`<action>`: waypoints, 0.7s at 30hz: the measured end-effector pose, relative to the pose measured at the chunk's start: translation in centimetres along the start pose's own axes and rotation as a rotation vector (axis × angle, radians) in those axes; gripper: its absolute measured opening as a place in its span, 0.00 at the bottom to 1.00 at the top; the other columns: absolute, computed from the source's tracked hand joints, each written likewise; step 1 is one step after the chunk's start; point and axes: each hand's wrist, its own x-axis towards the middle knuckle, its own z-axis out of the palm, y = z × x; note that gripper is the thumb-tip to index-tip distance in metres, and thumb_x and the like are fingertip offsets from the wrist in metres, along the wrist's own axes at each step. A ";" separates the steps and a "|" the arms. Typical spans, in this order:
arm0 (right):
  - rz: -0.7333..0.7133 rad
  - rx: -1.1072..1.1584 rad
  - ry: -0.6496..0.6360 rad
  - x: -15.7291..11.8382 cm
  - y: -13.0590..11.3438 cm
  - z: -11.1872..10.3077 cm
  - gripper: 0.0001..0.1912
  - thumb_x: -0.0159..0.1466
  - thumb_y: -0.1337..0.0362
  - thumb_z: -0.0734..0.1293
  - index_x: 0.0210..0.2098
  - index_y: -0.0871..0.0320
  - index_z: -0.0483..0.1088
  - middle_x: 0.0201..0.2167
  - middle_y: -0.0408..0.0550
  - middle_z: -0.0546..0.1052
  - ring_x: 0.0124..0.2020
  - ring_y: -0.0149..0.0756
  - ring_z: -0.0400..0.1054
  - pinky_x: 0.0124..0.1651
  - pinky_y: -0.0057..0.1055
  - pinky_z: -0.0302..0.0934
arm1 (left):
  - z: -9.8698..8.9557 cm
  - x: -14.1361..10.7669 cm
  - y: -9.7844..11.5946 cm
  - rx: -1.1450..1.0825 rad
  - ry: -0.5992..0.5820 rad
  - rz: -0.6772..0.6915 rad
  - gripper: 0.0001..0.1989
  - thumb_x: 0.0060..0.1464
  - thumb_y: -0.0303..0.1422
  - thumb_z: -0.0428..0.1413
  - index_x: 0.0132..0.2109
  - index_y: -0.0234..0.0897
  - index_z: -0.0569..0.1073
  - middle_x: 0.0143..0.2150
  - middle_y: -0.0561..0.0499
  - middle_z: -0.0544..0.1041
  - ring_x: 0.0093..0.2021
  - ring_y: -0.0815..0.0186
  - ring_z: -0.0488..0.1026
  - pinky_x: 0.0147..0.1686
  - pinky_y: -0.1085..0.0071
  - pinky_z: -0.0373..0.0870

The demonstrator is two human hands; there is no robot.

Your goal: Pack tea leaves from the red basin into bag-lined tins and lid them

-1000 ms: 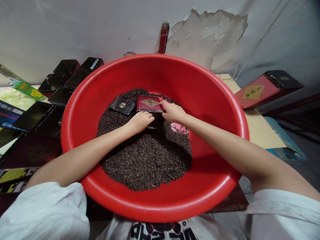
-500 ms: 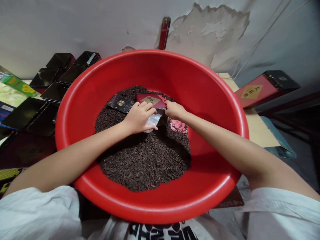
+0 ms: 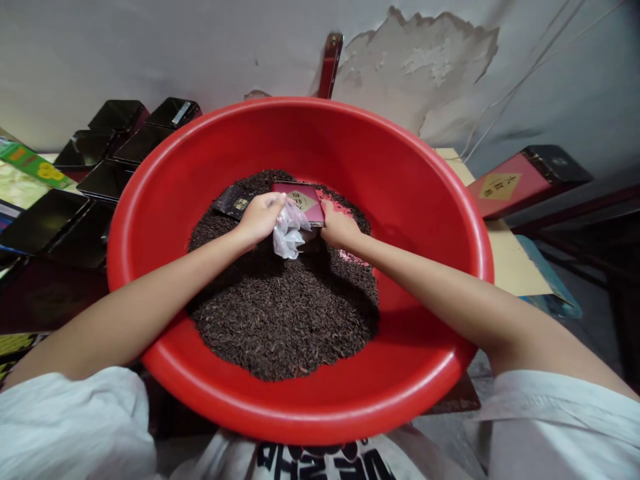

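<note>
A large red basin [image 3: 420,200] holds a wide heap of dark loose tea leaves [image 3: 285,320]. Within it, a maroon tea tin [image 3: 309,199] with a gold diamond label lies on the heap, its open end towards me. My right hand [image 3: 341,228] grips the tin's right side. Bunched in the closed fingers of my left hand [image 3: 261,219] is a crumpled clear plastic bag [image 3: 289,233], in front of the tin's mouth. A black lid [image 3: 229,201] rests on the leaves to the left, partly behind my left hand. Pink patches show through the leaves at right.
Several dark tins [image 3: 83,150] stand at the left, beside a green box [image 3: 35,167]. Another maroon tin [image 3: 510,183] lies tilted on cardboard [image 3: 520,267] at the right. Behind the basin is a wall with peeling paint [image 3: 425,57].
My left hand has shifted left and closed round the plastic bag, more of which now shows outside the tin. My right hand keeps hold of the tin.
</note>
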 end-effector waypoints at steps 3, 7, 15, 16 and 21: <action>-0.231 -0.076 0.300 -0.2 0.2 -1.0 0.35 0.57 0.67 0.62 0.62 0.70 0.53 0.53 0.66 0.69 0.53 0.54 0.64 0.53 0.46 0.58 | -0.4 0.4 0.4 -0.149 0.075 0.056 0.15 0.63 0.30 0.46 0.36 0.32 0.77 0.28 0.51 0.74 0.25 0.70 0.66 0.29 0.75 0.64; -0.588 -0.030 0.426 -1.0 -0.4 -1.9 0.19 0.65 0.57 0.57 0.48 0.63 0.66 0.43 0.59 0.74 0.45 0.46 0.66 0.48 0.41 0.57 | -1.6 1.3 0.3 -0.324 -0.012 0.125 0.11 0.61 0.26 0.48 0.37 0.33 0.76 0.30 0.52 0.74 0.29 0.71 0.69 0.35 0.75 0.67; -0.248 0.114 0.058 -2.4 -3.4 -0.2 0.21 0.65 0.48 0.60 0.35 0.63 0.69 0.37 0.60 0.77 0.39 0.47 0.70 0.45 0.40 0.57 | -2.9 1.7 0.1 -0.400 -0.303 0.053 0.10 0.53 0.21 0.52 0.40 0.33 0.76 0.35 0.50 0.75 0.34 0.70 0.72 0.45 0.68 0.68; -0.183 0.232 0.050 -2.5 -3.5 0.1 0.20 0.63 0.48 0.62 0.36 0.62 0.68 0.38 0.59 0.77 0.39 0.46 0.70 0.44 0.39 0.58 | -2.9 1.6 0.2 -0.395 -0.338 0.043 0.10 0.51 0.21 0.53 0.40 0.33 0.76 0.37 0.50 0.76 0.35 0.70 0.72 0.45 0.68 0.68; -0.141 0.883 0.154 -2.1 -3.4 1.1 0.04 0.59 0.67 0.59 0.29 0.58 0.65 0.30 0.45 0.73 0.31 0.34 0.66 0.37 0.30 0.59 | -3.0 1.4 0.3 -0.343 -0.321 0.031 0.15 0.43 0.23 0.58 0.41 0.32 0.74 0.40 0.50 0.76 0.35 0.69 0.71 0.44 0.68 0.68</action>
